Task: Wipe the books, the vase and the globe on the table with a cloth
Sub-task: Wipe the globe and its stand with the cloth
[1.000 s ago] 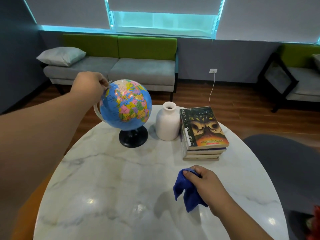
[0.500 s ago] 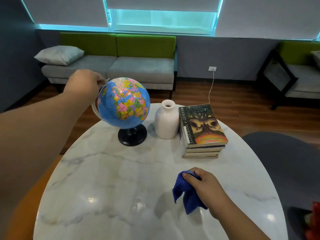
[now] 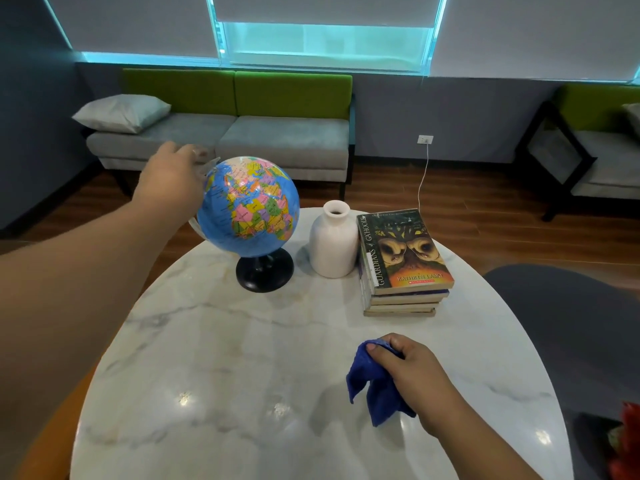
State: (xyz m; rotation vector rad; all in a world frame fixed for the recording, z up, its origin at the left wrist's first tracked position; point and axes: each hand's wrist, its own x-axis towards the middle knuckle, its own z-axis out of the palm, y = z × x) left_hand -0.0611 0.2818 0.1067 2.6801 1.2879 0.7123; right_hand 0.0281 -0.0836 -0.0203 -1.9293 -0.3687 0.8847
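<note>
A blue globe (image 3: 249,206) on a black base stands at the far left of the round marble table (image 3: 242,358). My left hand (image 3: 169,181) is at the globe's upper left by the clear arc, blurred, its fingers reaching loosely toward the arc's top. A white vase (image 3: 332,244) stands right of the globe. It touches a stack of several books (image 3: 405,261). Near the table's front right, my right hand (image 3: 412,372) grips a bunched blue cloth (image 3: 377,386) that hangs down onto the marble.
A dark grey chair (image 3: 571,323) sits close to the table's right edge, with something red (image 3: 627,441) at the lower right. Beyond the table are a grey-green sofa (image 3: 221,133) with a pillow (image 3: 121,112) and wooden floor.
The globe has turned and shows a different part of the map. My left hand has loosened from its curled hold at the globe's top. The right hand and cloth have stayed put.
</note>
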